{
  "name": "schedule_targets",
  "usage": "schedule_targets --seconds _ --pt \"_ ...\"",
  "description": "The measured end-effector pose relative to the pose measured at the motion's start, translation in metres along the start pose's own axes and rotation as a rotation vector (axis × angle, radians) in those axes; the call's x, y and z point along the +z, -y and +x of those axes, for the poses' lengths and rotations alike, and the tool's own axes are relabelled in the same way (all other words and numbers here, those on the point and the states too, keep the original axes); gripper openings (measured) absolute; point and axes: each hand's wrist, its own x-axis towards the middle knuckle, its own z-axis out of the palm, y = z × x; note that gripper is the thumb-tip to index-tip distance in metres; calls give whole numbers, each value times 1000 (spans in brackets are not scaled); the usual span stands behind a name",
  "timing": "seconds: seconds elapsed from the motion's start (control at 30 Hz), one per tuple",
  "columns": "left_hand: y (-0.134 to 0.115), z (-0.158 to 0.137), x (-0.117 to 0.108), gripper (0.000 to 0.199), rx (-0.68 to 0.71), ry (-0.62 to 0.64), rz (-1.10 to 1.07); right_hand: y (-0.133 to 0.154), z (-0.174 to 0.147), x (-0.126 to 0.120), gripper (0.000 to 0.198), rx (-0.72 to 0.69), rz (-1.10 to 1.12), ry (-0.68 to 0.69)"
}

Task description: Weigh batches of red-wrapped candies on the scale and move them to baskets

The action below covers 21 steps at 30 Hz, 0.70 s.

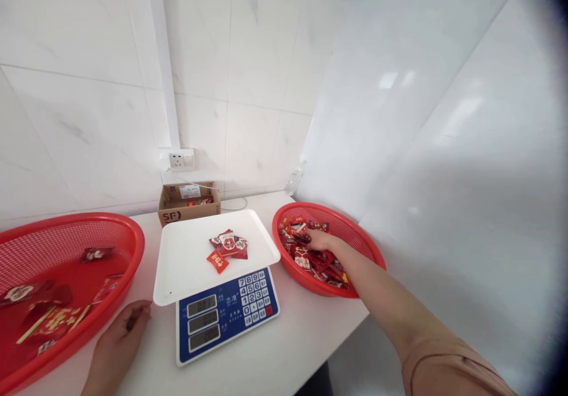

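Observation:
My right hand (318, 240) reaches into the right red basket (377, 253), its fingertips down among small wrapped packets (302, 258), mostly red. The packets partly hide those fingers, so their grip is unclear. My left hand (122, 337) rests on the table between the left red basket (137, 239) and the scale, fingers curled inward; whatever they enclose, if anything, is hidden. A digital scale (231, 348) with a blue keypad panel carries a white tray (186, 254). On that tray lie several red packets (228, 243), with an orange-red one (217, 261) at their front.
Larger red packets (57, 325) lie spread in the left basket. Behind the tray stands a cardboard box (195, 211) with packets inside. A cable runs beside it, below a wall socket (177, 160). A clear plastic item (293, 180) is at the table's back corner.

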Motion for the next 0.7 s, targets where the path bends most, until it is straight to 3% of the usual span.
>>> schedule_targets --seconds 0.27,0.47,0.7 --pt "-3 -2 -1 39 -5 19 3 -1 -24 -13 53 -22 221 64" --pt "-1 -1 -1 39 5 30 21 -19 -38 -18 55 85 384 7" --pt "-5 -3 -2 33 -74 17 33 -15 -54 -20 52 55 385 -33"
